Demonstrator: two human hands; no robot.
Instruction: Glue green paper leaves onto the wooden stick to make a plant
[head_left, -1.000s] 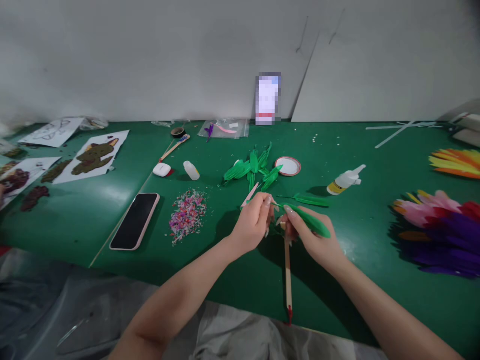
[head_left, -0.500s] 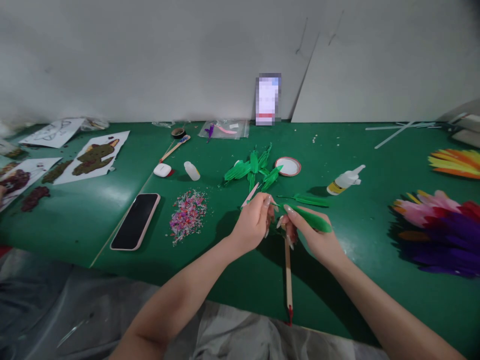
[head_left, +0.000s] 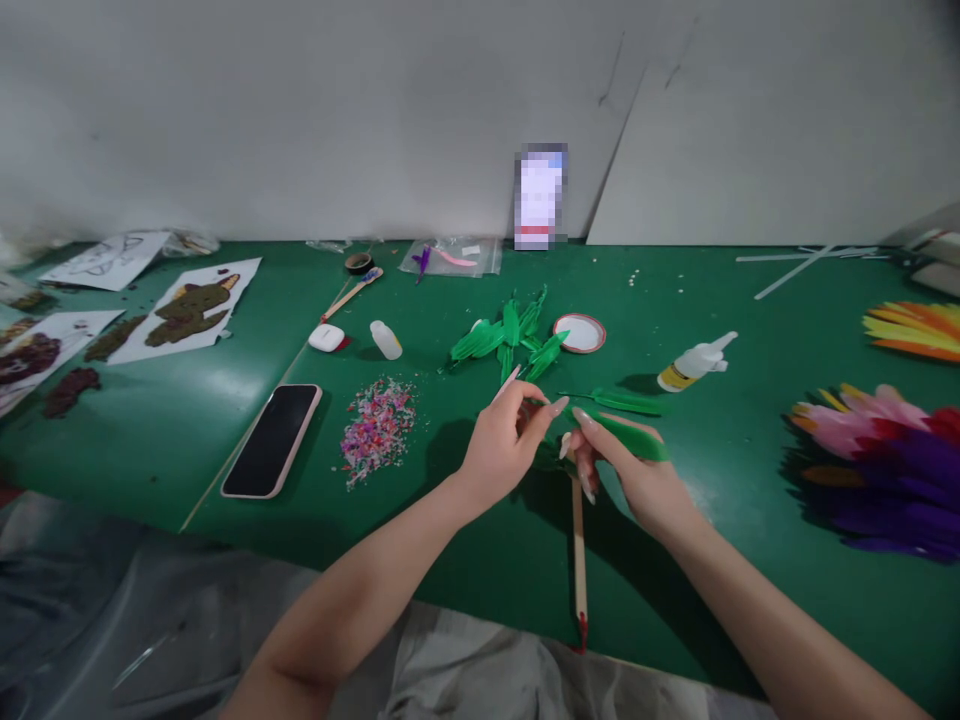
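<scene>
Currently, right hand (head_left: 652, 485) pinches green feather (head_left: 634, 438); left hand (head_left: 491, 450) nearly closed, hold unclear; green cluster (head_left: 511, 325) beyond, single feather (head_left: 628, 403) apart

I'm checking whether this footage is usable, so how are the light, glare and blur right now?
Head view: dim overall; dark shadow beside the right hand; pale glare on the green table; standing phone pixelated; corners darkened; left fingertips slightly soft.

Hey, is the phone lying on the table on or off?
The phone looks off: it lies face up, its front plain black, with nothing lit on it.
</scene>
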